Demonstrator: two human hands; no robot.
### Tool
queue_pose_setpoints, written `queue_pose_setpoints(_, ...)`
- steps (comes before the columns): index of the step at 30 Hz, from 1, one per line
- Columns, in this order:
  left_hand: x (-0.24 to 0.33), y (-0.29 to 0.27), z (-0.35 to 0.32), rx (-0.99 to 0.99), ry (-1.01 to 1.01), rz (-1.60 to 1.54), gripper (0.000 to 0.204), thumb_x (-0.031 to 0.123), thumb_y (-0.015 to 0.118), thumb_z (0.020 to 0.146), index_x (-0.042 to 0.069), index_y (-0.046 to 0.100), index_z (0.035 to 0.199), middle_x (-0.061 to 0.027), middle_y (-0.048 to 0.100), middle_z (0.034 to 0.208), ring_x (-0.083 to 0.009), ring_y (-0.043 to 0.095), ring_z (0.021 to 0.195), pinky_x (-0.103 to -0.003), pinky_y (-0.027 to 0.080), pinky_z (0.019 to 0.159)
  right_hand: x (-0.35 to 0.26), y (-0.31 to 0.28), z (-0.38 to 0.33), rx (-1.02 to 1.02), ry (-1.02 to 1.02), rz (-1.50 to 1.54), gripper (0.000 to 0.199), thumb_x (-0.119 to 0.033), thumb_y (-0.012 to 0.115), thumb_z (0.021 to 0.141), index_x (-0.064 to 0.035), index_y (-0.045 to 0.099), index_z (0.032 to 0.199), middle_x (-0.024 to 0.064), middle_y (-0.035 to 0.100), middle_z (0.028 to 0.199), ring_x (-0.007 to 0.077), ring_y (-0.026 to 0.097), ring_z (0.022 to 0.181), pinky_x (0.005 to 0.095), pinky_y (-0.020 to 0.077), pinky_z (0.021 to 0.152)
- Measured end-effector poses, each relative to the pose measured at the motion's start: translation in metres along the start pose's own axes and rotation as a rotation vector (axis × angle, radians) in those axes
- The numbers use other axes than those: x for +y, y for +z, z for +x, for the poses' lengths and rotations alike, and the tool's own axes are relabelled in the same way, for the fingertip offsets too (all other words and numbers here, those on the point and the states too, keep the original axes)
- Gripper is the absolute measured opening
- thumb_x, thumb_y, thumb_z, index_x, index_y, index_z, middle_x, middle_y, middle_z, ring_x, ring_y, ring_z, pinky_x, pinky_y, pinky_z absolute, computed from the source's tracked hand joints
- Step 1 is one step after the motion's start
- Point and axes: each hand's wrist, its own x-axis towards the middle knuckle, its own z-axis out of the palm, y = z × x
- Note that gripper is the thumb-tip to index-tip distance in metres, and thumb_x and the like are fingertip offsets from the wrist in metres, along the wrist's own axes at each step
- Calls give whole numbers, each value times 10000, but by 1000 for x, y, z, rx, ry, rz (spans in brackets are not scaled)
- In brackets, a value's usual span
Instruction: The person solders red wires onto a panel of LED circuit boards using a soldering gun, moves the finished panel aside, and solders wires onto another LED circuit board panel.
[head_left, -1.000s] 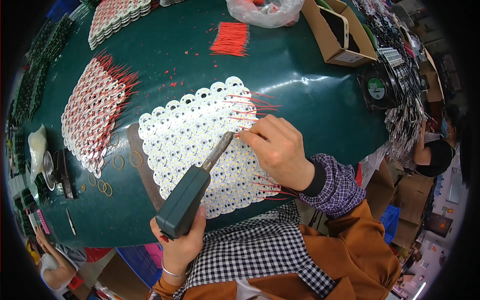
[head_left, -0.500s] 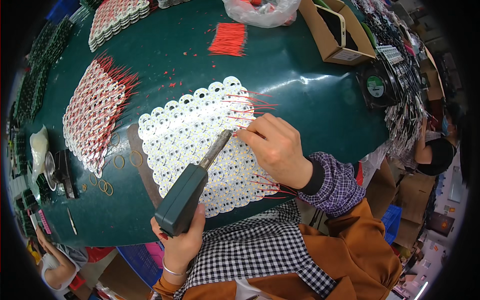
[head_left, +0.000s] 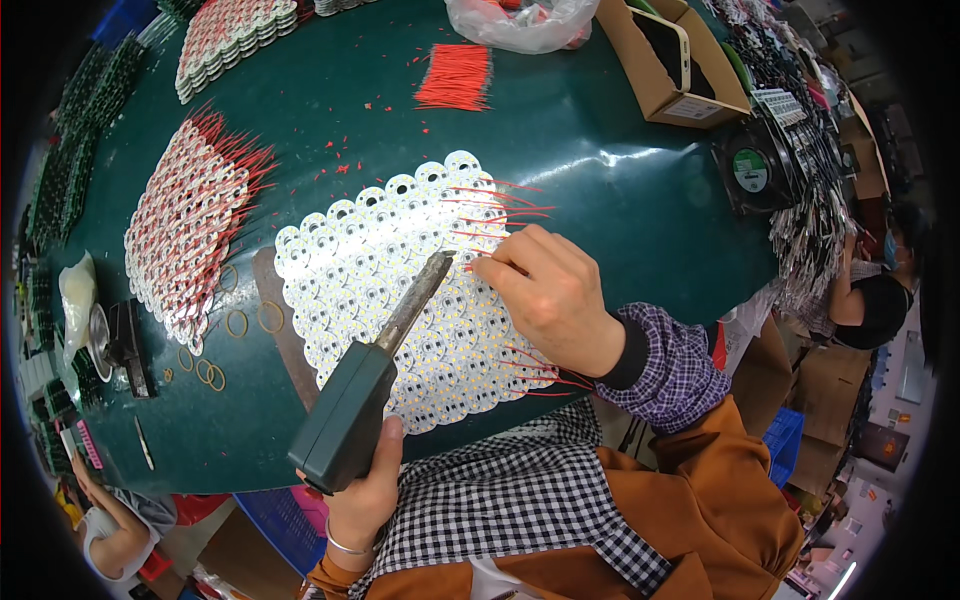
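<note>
A white panel of joined round LED boards (head_left: 350, 290) lies on the table in front of me, with several red wires (head_left: 515, 207) sticking out past its right edge. My left hand (head_left: 365, 500) is wrapped round the dark green handle of a soldering gun (head_left: 345, 420). Its metal tip slants up over the panel and ends just left of my right fingertips. My right hand (head_left: 550, 300) rests at the panel's right side, thumb and forefinger pinched on a short red wire (head_left: 468, 267), most of which the fingers hide.
Red-wired LED panels (head_left: 190, 230) lie stacked at left beside rubber bands (head_left: 237, 323). A red wire bundle (head_left: 455, 78) lies at the far middle. At right stand a cardboard box (head_left: 680, 100) and a small black fan (head_left: 755, 170). Other people (head_left: 875, 290) sit beyond the table.
The soldering gun in my left hand has drawn back slightly to the left, its tip moving away from the right fingertips. My right hand has stayed nearly still.
</note>
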Motion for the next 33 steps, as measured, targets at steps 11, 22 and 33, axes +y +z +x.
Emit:
queue_pose_setpoints(11, -7, -8, -5, -153, 146, 72, 342, -12, 724, 863, -34, 645, 1195, -85, 695, 1023, -83, 579, 652, -222, 477, 575, -8, -20, -14, 32, 45, 40, 215, 25, 724, 694, -27, 728, 902, 46, 622, 791, 206, 610, 704, 325, 457, 603)
queue_pose_setpoints(22, 8, 10, -7, -86, 109, 120, 201, 113, 794, 799, 26, 735, 969, -55, 694, 785, -171, 606, 595, -297, 432, 558, -6, -15, -19, 4, 50, 58, 228, 20, 708, 698, -19, 732, 921, 49, 612, 795, 197, 604, 694, 316, 484, 594)
queue_pose_setpoints(33, 8, 6, -6, -98, 148, 223, 194, 117, 797, 788, 47, 736, 958, -47, 684, 786, -177, 602, 600, -297, 418, 574, -7, -15, -18, -13, 42, 55, 237, 36, 696, 684, 1, 724, 917, 66, 607, 799, 212, 597, 690, 322, 489, 589)
